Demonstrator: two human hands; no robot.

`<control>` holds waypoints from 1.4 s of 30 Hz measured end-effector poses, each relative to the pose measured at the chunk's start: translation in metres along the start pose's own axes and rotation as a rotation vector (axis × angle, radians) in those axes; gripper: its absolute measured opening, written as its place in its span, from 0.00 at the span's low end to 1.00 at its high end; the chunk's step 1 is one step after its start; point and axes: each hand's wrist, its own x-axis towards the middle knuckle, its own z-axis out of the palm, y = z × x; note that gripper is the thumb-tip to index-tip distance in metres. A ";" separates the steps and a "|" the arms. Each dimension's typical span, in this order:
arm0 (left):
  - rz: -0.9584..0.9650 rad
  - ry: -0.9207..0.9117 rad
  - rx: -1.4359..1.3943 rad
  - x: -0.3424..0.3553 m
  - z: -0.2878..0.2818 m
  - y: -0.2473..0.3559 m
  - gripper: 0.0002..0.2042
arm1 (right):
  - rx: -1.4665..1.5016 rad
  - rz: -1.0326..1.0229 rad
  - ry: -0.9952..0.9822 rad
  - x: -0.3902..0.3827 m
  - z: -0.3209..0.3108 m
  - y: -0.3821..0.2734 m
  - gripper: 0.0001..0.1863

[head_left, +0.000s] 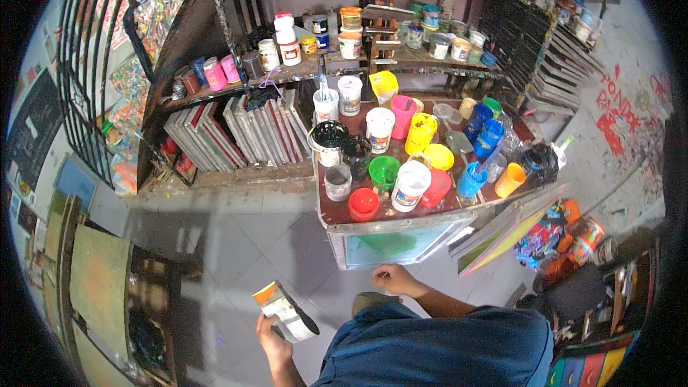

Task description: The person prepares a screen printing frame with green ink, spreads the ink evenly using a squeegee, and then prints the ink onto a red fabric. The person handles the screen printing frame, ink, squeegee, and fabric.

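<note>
paint-splashed workshop with pale tiled floor (236, 244) seen from above. against the far wall, dark curved shelving (215, 36), upper boards crowded with paint jars, lower board packed with upright framed screens (236, 132). further stacked frames (566, 64) off to the right. nearer, directly ahead, low work table (373, 223) with a stained brown top, thick with open pots and tubs: black bucket (328, 140), white tubs, green cup (384, 170), yellow jug (420, 132), blue cups, red cup (363, 203) at the near edge, orange cup (509, 180) at the right corner. leaning against the table's right side, flat boards (502, 233); beside them on the floor, colourful rags and tins. at the left edge, wooden frames (100, 287) standing on the tiles. at the bottom, blue shirt (437, 351).

left hand (272, 340) low over the floor, well short of the table, fingers wrapped around a metal scraper-like tool (287, 312), orange smear on its upper end, blade tilted. right hand (390, 279) lowered just before the table's front panel, fingers curled loosely with nothing visible in them, just above a brownish knee (373, 302). between left hand and table, only bare tiles.
</note>
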 end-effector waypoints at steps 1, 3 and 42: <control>0.002 0.000 -0.059 0.006 0.009 -0.003 0.21 | -0.042 -0.020 0.009 0.011 -0.011 -0.001 0.13; -0.070 0.021 0.040 0.018 -0.025 0.039 0.20 | 0.077 0.142 -0.001 -0.007 0.056 -0.011 0.13; -0.056 -1.045 0.006 0.627 0.415 0.162 0.28 | 0.742 0.954 1.428 0.181 0.190 -0.063 0.08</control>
